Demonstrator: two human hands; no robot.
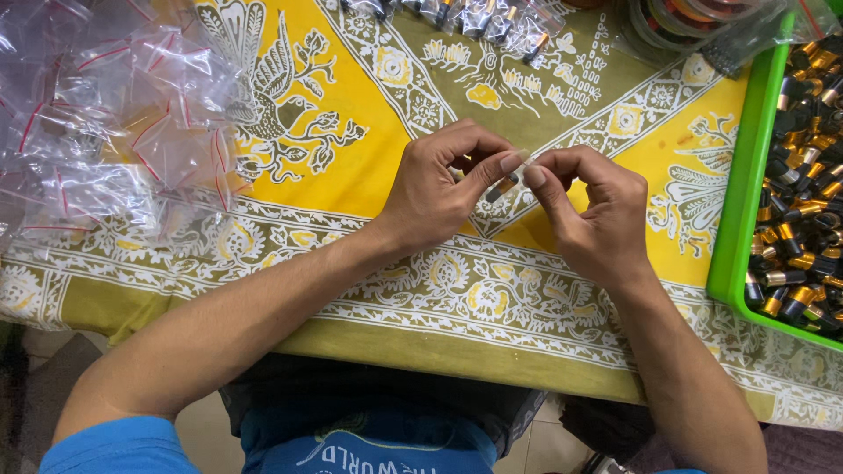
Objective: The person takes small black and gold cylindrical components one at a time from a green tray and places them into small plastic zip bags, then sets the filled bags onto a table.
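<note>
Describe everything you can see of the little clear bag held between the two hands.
The little clear bag is a small pouch of thin, glossy transparent plastic, held above the yellow patterned cloth. Inside sits one small cylindrical piece, dark with a gold end, lying tilted. The left hand pinches its left edge between thumb and fingertip, and the right hand pinches its right edge. The bag touches only those fingers; whether its top is sealed cannot be told.

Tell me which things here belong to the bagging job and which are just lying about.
In use:
left hand and right hand, pinching one small clear plastic zip bag holding a dark, gold-tipped part
green plastic tray of loose black-and-gold parts
heap of empty clear red-striped bags
row of filled bags

Lying about:
yellow-and-olive patterned tablecloth
</note>
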